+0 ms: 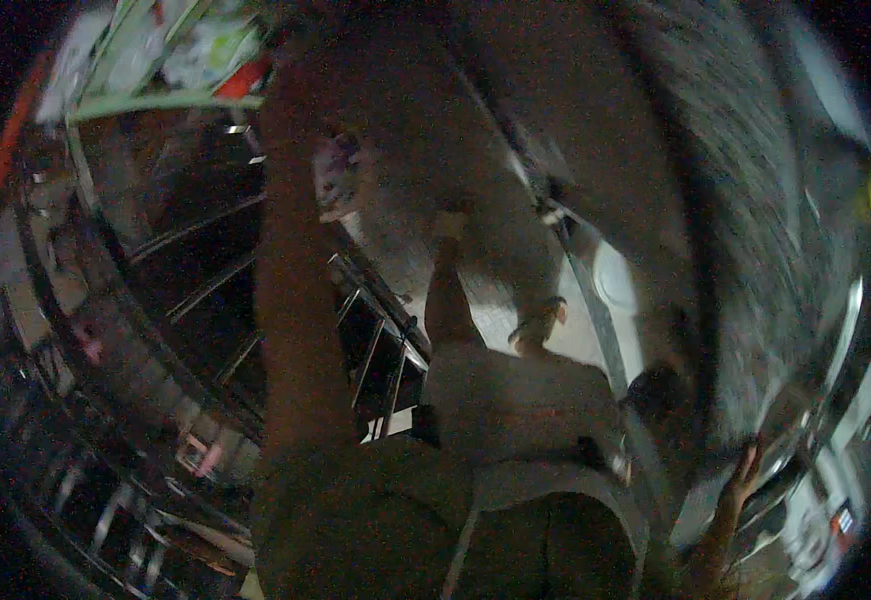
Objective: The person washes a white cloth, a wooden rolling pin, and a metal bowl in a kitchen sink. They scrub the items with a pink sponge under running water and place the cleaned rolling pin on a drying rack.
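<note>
The picture is dark and blurred. My left forearm (304,285) rises close to the camera from a dark sleeve (360,510) towards the top edge; the hand at its end is out of view. At the lower right, my right hand (747,469) is held out from my side with its fingers pointing up. It is nearest to a blurred brownish panel (788,405), but touching or gripping cannot be made out. Below me are grey shorts (525,405), a bare leg (449,307) and a foot with a dark strap (544,326) on the floor.
On the left stands a rack or cart with a pale green frame (165,103) and thin metal bars (195,225). Blurred goods, including a pink item (206,457), sit along the left side. A shiny metal edge (844,337) curves along the right. A white object (615,277) lies ahead.
</note>
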{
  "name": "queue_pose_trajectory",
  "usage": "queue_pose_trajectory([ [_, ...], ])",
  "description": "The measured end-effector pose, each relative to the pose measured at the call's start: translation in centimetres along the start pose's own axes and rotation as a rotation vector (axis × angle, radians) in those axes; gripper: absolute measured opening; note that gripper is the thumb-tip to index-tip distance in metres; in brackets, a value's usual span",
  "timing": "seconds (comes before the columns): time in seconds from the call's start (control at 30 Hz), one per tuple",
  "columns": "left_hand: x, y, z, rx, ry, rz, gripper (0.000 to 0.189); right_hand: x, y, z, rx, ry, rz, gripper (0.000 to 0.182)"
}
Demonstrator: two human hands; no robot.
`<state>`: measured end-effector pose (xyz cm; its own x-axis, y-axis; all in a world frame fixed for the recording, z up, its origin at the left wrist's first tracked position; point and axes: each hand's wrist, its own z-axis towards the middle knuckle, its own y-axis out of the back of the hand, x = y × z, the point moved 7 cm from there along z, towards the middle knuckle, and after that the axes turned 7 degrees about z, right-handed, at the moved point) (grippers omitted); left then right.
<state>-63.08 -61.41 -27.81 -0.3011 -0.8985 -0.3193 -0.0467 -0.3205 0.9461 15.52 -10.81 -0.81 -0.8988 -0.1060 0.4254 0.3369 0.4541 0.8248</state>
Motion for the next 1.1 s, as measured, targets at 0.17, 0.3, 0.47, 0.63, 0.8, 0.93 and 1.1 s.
queue_pose_trajectory([
  [0.17,-21.7,16.3,-4.0,-0.107,-0.408,-0.174,0.028,3.6,-1.8,0.5,0.093,0.338,0.206,0.051],
  [0.3,-46.5,25.7,-14.8,0.085,-0.716,-0.661,0.028,6.3,0.1,1.9,-0.072,0.670,-0.118,0.059],
  [0.47,-73.8,19.4,-31.4,1.057,-0.558,-1.294,0.039,4.3,1.9,2.6,0.171,0.637,-0.138,0.066],
  [0.63,-85.2,14.5,-38.1,1.657,0.284,-1.817,0.036,-2.0,6.3,3.5,0.015,0.509,-0.062,0.055],
  [0.8,-88.0,13.9,-39.6,1.769,0.411,-1.686,0.034,-6.6,10.0,2.7,-0.157,0.347,0.158,0.042],
  [0.93,-87.7,10.5,-36.4,1.686,0.337,-1.611,0.028,-6.3,10.4,3.3,-0.225,0.294,0.203,0.035],
  [1.1,-86.2,5.1,-29.0,1.233,-0.280,-1.235,0.029,-3.7,4.3,11.8,0.003,0.302,0.106,0.035],
])
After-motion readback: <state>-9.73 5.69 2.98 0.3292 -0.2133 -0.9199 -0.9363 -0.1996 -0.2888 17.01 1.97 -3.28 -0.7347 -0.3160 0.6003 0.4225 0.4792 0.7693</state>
